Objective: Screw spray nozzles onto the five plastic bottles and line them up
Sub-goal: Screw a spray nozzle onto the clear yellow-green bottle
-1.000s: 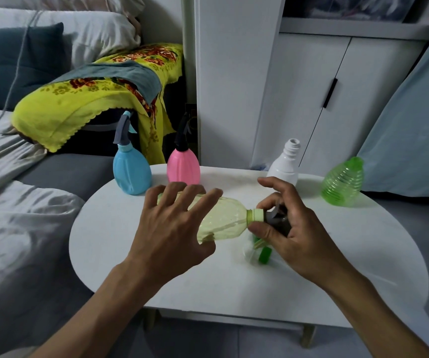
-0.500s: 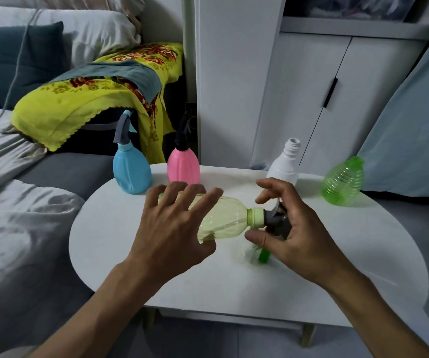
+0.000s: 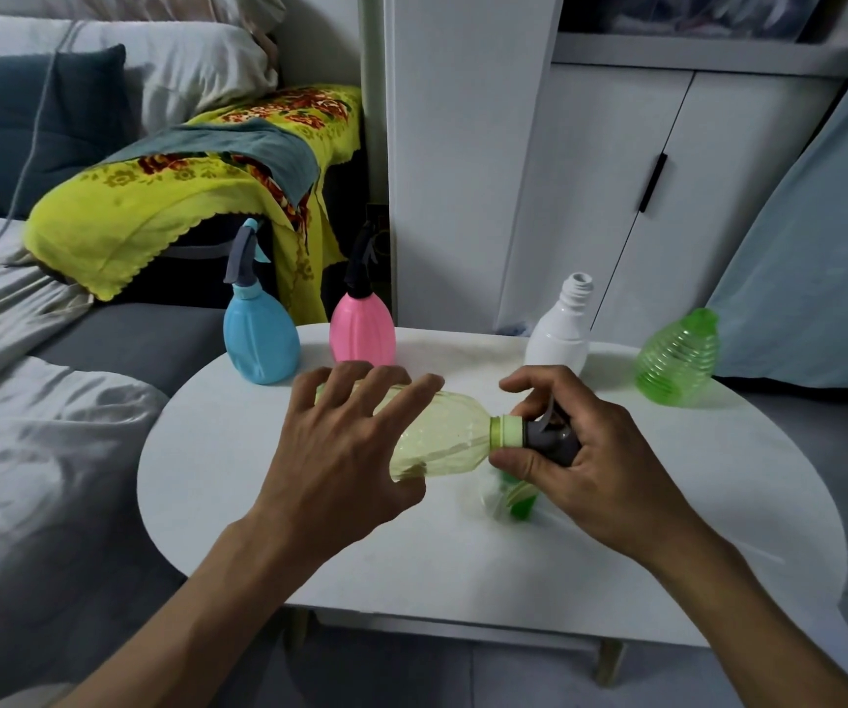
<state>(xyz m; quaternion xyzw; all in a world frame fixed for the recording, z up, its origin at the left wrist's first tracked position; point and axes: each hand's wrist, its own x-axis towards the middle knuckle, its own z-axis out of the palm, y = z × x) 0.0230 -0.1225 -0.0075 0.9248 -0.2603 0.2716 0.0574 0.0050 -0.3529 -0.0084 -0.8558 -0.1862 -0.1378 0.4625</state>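
Two done: blue bottle (image 3: 260, 339) and pink bottle (image 3: 362, 327) upright with nozzles on, side by side at the table's (image 3: 718, 503) far edge; third under way. Yellow bottle (image 3: 442, 442) held sideways above the table, gripped by left hand (image 3: 340, 452), grey nozzle (image 3: 549, 442) at its neck pinched by right hand (image 3: 595, 467); seating depth unclear. Still bare: white bottle (image 3: 559, 334) and green bottle (image 3: 677, 360), far right; lining up left.
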